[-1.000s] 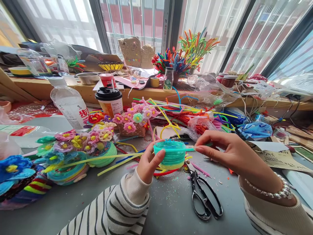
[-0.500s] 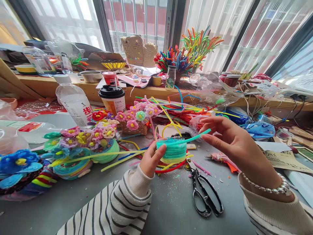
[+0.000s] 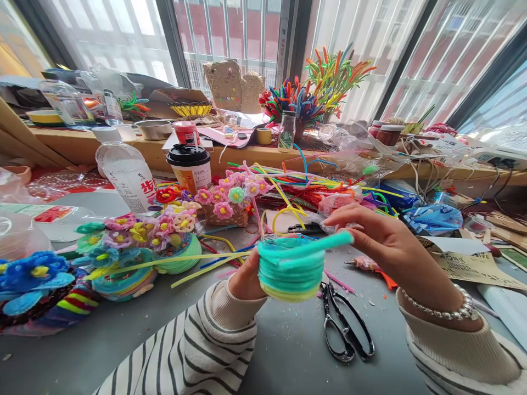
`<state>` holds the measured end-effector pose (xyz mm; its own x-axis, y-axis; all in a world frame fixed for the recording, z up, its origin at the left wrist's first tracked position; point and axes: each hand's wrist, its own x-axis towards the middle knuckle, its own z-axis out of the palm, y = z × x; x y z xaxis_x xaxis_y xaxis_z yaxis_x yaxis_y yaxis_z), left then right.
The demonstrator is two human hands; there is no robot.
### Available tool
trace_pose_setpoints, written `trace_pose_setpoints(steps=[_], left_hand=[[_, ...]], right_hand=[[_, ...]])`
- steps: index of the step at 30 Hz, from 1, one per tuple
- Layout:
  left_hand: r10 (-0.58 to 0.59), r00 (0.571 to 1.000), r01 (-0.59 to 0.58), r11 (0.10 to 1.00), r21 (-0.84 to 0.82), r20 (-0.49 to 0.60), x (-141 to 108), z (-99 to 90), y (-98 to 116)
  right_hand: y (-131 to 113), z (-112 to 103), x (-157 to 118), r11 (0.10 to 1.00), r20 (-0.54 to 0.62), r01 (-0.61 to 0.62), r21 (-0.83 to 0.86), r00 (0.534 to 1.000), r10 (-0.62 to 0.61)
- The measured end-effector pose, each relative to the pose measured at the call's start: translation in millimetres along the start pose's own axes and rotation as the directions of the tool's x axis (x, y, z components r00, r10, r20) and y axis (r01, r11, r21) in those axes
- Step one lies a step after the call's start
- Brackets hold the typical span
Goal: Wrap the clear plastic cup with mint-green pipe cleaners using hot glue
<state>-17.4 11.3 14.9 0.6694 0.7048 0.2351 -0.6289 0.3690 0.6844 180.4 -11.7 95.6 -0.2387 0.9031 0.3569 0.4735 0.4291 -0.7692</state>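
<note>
Above grey surface (image 3: 288,351), gripping turquoise-wrapped container (image 3: 290,280) in left hand (image 3: 246,278), holding right hand (image 3: 385,241) loosely parted at free end of strand (image 3: 323,244), preferably laying turns snugly under even tension.

wrapped cup (image 3: 290,271): fuzzy, matt | scissors (image 3: 342,330), front-right of cup: glossy handles | bottle (image 3: 128,173), behind-left of cup: clear, smooth plastic | tabletop (image 3: 288,354), below cup: smooth, matt

Clear plastic bottle (image 3: 128,176) beside paper cup (image 3: 190,175) (black-lidded).
</note>
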Motion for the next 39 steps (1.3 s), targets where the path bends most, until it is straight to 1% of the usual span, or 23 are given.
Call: trace_pose_setpoints(steps=[1,3,6,8,12,17,22,27,30,34,36,39], left_hand=[[0.002,1.000,-0.002,1.000,0.017,0.005,0,-1.9,-1],[0.001,1.000,0.001,0.997,0.079,-0.020,0,-6.1,-3],[0.011,0.998,0.001,0.984,0.179,-0.064,-2,-9.4,-5],[0.032,0.999,-0.022,0.976,0.219,-0.040,-4,-8.5,-3],[0.068,0.998,-0.063,0.958,0.281,-0.006,-6,-3.8,-1],[0.129,0.991,-0.113,0.957,0.267,-0.044,-4,-2.8,-7],[0.168,0.986,-0.153,0.917,0.369,-0.009,-3,-9.2,-12],[0.179,0.984,-0.156,0.915,0.371,-0.027,0,-12.9,-14],[0.140,0.988,-0.111,0.926,0.360,-0.056,2,-14.9,-14],[0.019,0.996,0.003,0.973,0.233,-0.089,3,-16.0,-14],[-0.035,0.997,0.046,0.986,0.159,-0.070,4,-15.1,-15],[-0.123,0.992,0.123,0.992,0.035,0.006,6,-13.4,-16]], right_hand=[[-1,1,0,1.000,0.019,0.006,-0.003,1.000,-0.005],[-3,1,-1,1.000,0.048,-0.001,-0.020,0.999,0.002],[-5,1,-2,0.997,0.064,-0.063,-0.042,0.996,0.065],[-6,1,-2,0.994,0.088,-0.100,-0.050,0.991,0.104],[-6,4,-2,0.986,0.128,-0.134,-0.098,0.981,0.147],[-4,8,-1,0.972,0.082,-0.144,-0.184,0.984,0.161],[2,13,1,0.962,0.027,-0.133,-0.238,0.989,0.143],[7,19,4,0.955,-0.005,-0.122,-0.269,0.992,0.126],[9,19,4,0.956,-0.005,-0.118,-0.268,0.993,0.121],[11,20,4,0.958,-0.005,-0.105,-0.266,0.994,0.107],[11,21,4,0.958,-0.006,-0.094,-0.271,0.995,0.096],[13,22,4,0.958,-0.012,-0.081,-0.275,0.997,0.081]])
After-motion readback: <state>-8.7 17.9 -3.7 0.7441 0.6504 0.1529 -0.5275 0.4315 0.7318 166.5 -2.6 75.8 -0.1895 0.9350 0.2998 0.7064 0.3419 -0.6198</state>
